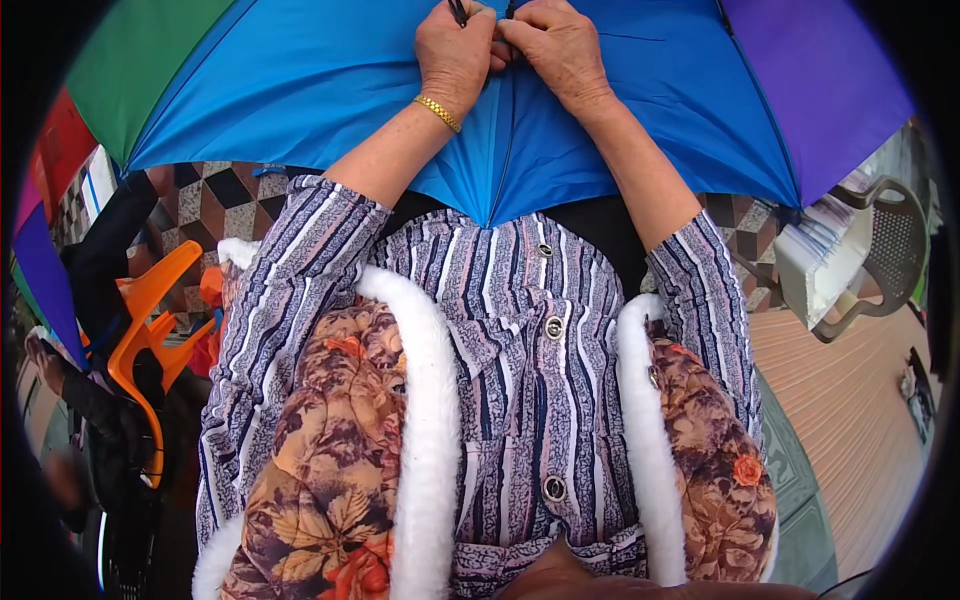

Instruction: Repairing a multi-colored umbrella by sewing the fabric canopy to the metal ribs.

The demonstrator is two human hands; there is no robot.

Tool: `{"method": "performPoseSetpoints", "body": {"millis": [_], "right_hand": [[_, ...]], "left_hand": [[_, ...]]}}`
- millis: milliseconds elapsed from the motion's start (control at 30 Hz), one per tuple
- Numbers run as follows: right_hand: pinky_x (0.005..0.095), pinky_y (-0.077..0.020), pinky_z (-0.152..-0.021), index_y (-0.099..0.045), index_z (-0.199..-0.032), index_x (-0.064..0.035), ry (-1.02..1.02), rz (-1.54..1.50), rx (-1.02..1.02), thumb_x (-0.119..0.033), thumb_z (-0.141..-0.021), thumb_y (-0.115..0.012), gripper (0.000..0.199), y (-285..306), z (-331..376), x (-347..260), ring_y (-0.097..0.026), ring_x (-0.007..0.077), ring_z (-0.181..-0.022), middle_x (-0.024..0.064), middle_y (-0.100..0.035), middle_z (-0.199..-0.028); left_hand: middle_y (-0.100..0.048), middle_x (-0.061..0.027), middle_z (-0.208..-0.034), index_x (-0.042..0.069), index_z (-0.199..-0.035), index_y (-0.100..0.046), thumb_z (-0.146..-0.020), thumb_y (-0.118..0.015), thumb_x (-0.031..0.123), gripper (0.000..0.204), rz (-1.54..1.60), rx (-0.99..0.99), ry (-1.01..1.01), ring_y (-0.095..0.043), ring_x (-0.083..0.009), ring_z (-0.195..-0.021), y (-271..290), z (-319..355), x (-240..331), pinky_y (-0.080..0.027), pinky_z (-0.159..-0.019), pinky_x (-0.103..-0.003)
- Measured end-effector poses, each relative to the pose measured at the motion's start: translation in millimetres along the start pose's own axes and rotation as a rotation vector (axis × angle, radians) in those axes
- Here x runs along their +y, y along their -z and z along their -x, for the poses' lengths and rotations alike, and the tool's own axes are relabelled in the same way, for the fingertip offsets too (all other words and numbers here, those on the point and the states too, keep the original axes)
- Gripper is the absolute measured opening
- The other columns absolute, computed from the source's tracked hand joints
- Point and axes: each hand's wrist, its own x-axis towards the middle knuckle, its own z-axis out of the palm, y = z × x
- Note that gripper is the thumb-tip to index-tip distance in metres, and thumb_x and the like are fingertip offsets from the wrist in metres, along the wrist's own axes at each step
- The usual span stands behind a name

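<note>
A multi-coloured umbrella canopy (330, 110) is spread in front of me, its blue panels between a green one and a purple one. At the top middle, my left hand (455, 55) is closed, with a slim black object (458, 12) sticking up from the fingers; its kind is unclear. Close beside it, my right hand (560, 50) pinches at a thin dark umbrella rib (508, 130) running down the blue fabric. The fingertips of both hands nearly meet there, and the exact point they work on is partly hidden.
To the left, an orange plastic chair (150, 340) stands near a person in dark clothing (110, 420) with another colourful canopy (50, 285). On the right, a brown perforated chair (895, 245) holds a white container (825, 255) with thin rods. Patterned tiles (225, 200) cover the floor.
</note>
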Motion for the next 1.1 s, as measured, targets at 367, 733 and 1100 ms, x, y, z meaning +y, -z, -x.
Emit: {"method": "performPoseSetpoints", "body": {"millis": [367,733,1100], "right_hand": [[0.0490,-0.0544,-0.074,-0.070,-0.087,-0.0043,0.015,0.240,-0.007,-0.012,-0.087,-0.063,0.011,12,-33,-40,-0.067,0.0386,-0.083,0.0186,-0.065,-0.084],[0.0482,-0.0561,-0.071,-0.068,-0.092,-0.0076,-0.171,-0.138,0.045,-0.013,-0.093,-0.063,0.007,84,-32,4,-0.068,0.0323,-0.076,0.0135,-0.069,-0.091],[0.0430,-0.0575,-0.066,-0.067,-0.093,-0.0078,-0.661,-0.978,0.018,-0.014,-0.097,-0.063,0.009,73,-32,-51,-0.068,0.0217,-0.071,0.0081,-0.071,-0.085]], "left_hand": [[-0.061,-0.0054,-0.062,0.006,-0.082,-0.058,-0.098,-0.061,0.011,0.017,-0.230,-0.035,0.126,-0.063,-0.0170,-0.046,1,-2,27,-0.045,-0.038,-0.028],[-0.063,-0.0081,-0.072,0.004,-0.097,-0.055,-0.099,-0.056,0.006,0.002,-0.244,-0.011,0.177,-0.066,-0.0190,-0.050,0,-1,33,-0.047,-0.038,-0.029],[-0.071,-0.0145,-0.082,-0.002,-0.096,-0.062,-0.100,-0.057,0.005,0.009,-0.249,-0.061,0.082,-0.073,-0.0203,-0.060,20,6,50,-0.056,-0.047,-0.027]]}}
